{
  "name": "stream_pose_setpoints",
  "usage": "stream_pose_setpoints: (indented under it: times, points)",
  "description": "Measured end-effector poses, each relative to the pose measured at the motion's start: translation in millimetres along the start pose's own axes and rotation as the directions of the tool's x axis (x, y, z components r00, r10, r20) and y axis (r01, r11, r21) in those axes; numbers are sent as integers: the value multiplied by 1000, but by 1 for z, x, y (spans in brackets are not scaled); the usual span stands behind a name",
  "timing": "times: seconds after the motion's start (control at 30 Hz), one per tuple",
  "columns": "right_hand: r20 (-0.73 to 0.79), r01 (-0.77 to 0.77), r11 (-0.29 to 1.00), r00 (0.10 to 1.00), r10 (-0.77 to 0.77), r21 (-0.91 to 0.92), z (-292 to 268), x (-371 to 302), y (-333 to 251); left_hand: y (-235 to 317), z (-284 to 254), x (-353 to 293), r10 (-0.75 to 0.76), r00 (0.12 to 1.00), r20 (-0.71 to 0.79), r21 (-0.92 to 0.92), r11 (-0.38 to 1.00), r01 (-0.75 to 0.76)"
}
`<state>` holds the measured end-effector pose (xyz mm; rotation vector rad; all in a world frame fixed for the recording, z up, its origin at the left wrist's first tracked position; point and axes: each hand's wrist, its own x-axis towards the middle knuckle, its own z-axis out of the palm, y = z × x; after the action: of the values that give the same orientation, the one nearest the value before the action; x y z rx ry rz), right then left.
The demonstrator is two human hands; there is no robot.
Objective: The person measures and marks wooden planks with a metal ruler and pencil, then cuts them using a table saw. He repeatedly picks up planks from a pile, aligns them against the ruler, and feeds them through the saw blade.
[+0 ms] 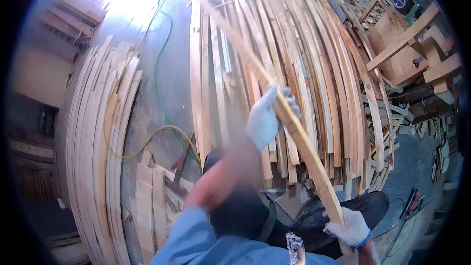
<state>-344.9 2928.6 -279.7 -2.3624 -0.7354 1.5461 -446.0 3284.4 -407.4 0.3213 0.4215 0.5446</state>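
A long, narrow wooden plank (308,151) crosses in front of me, slanting from the far left down to the near right. My left hand (263,120), in a white glove, is wrapped round its middle part. Close to my lap, my right hand (352,227), also white-gloved with a blue cuff edge, grips the near end. The plank is raised above a large pile of long wooden strips (321,93), and its far end looks blurred. Both my legs are bent beneath it, in dark trousers.
Another stack of pale boards (91,132) lies to the left. A green hose (157,68) and a yellow hose (147,140) trail over the grey floor (171,93). Short offcuts (143,186) and a hammer-like tool (182,163) lie nearby. A wooden frame (405,44) stands at right.
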Motion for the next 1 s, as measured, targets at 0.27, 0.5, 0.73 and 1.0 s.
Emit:
stream_pose_setpoints:
  times: [0.27,0.5,0.73,1.0]
  points:
    - [28,-4,897,1000,-9,441,48,104,-42,93,-124,41,514,842,-165,956,-126,264]
    - [-111,175,978,980,-163,113,98,178,4,36,-321,-58,576,806,-136,611,-592,526]
    - [-63,312,925,950,-306,215,149,316,-52,39,-371,-47,657,665,-354,715,-269,646]
    - [-48,397,918,917,-396,18,191,382,-103,32,-275,-72,-27,946,-323,902,295,316]
